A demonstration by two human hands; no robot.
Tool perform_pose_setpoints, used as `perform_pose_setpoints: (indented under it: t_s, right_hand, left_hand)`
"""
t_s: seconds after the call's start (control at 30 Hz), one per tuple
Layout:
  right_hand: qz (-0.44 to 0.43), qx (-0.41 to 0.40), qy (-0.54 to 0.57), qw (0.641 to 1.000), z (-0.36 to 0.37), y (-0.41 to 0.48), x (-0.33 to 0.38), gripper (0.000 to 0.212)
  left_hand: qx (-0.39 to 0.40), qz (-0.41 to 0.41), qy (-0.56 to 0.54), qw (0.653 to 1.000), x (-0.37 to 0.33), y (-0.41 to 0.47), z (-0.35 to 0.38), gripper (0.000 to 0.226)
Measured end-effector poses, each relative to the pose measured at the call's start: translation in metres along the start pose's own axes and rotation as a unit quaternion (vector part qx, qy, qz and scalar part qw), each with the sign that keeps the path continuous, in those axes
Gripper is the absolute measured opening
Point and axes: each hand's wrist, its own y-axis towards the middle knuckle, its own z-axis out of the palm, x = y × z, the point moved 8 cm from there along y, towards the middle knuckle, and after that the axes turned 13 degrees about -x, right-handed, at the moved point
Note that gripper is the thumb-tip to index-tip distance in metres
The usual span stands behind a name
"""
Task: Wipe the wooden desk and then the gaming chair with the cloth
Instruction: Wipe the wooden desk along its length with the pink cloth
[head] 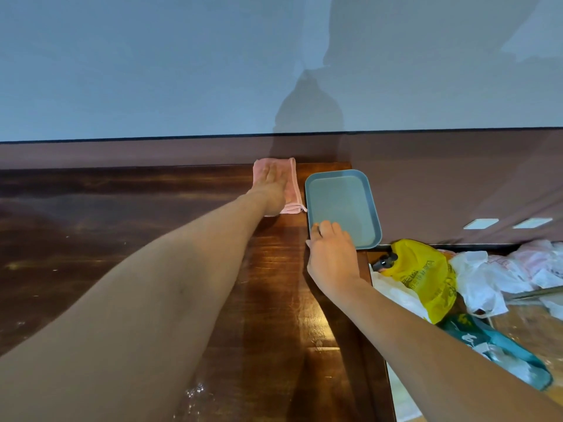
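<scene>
Nearest me, the wooden desk (274, 315) runs dark and glossy under both forearms. At its far edge, by the wall, my left hand (272, 185) lies flat, fingers straight, on the pink cloth (292, 181) (folded, just left of the grey-blue tray (375, 208)). My right hand (330, 254) curls its fingers over that tray's near rim, gripping it. Plastic bags (426, 278) lie heaped to the right, beyond the desk's edge.

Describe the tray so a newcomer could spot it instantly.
Start at the dark wooden desk against the wall and follow it to its far right corner. There sits a shallow rectangular tray, partly overhanging the desk's right edge, the right hand gripping its near corner. It alone is grey-blue and rigid, unlike the soft pink cloth beside it under the left hand.
</scene>
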Motion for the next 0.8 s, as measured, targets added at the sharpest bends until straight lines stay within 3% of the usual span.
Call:
perform_pose_setpoints:
  t_s: [0.27,0.43,0.8]
  right_hand:
    - [0.005,0.011,0.029,0.999,-0.009,0.002,0.003,0.041]
    - [0.031,0.013,0.028,0.999,-0.018,0.004,0.005,0.033]
    - [-0.031,0.02,-0.023,0.999,-0.006,0.008,-0.008,0.04]
  left_hand:
    - [-0.001,-0.006,0.008,1.0,-0.001,-0.049,0.004,0.088]
    - [0.014,-0.016,0.012,1.0,0.007,-0.101,0.02,0.098]
    - [-0.003,-0.042,-0.018,0.999,0.029,-0.125,0.036,0.1]
